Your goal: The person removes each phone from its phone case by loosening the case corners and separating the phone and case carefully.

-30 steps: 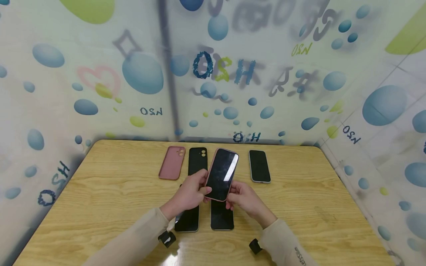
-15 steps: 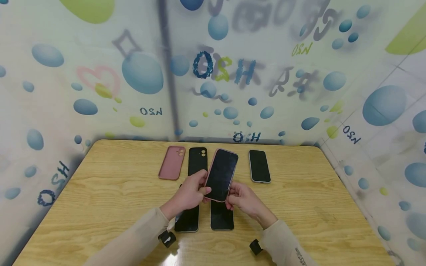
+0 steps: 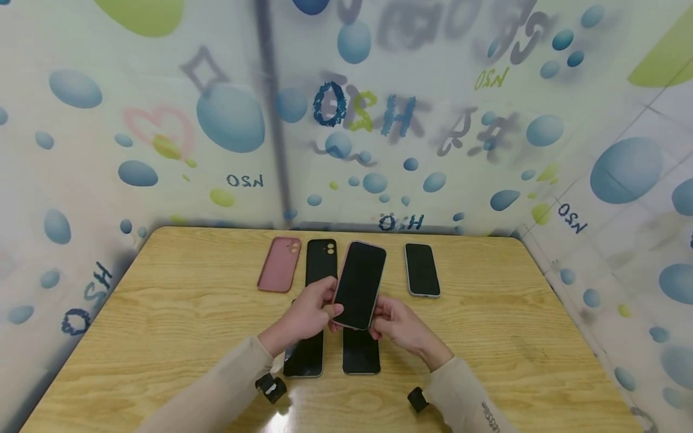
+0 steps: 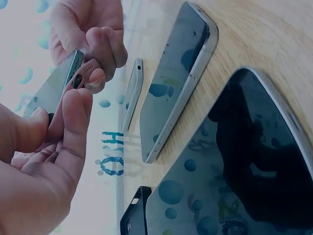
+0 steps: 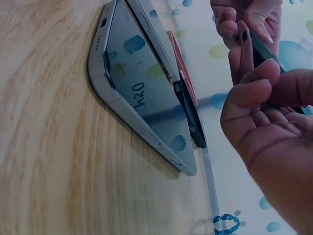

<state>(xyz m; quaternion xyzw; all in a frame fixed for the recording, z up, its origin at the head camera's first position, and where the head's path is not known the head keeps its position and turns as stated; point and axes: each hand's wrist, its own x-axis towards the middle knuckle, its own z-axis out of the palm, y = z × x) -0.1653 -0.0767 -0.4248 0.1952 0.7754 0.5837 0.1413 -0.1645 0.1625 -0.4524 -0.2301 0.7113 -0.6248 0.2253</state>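
Note:
Between both hands, above the middle of the table, a smartphone (image 3: 360, 279) with a dark screen is held tilted. A pink phone case (image 4: 87, 68) sits around its back. At the bottom end, the case edge with the port cutout stands apart from the phone's edge. My left hand (image 3: 313, 308) grips the phone and case at the lower left, thumb over the screen's edge. With curled fingers, my right hand (image 3: 399, 325) pinches the case at its lower right corner, as the right wrist view shows the case's end (image 5: 246, 46) right at the fingers.
Two more phones, a left one (image 3: 304, 359) and a right one (image 3: 361, 355), lie under the hands. Behind them lie a pink case (image 3: 279, 264), a black case (image 3: 322, 261) and another phone (image 3: 422, 270). A bubble-patterned curtain (image 3: 444, 150) stands behind the wooden table (image 3: 487, 337).
The held phone has tilted slightly, and the bright reflection on its screen has gone. Both hands keep nearly the same place and hold.

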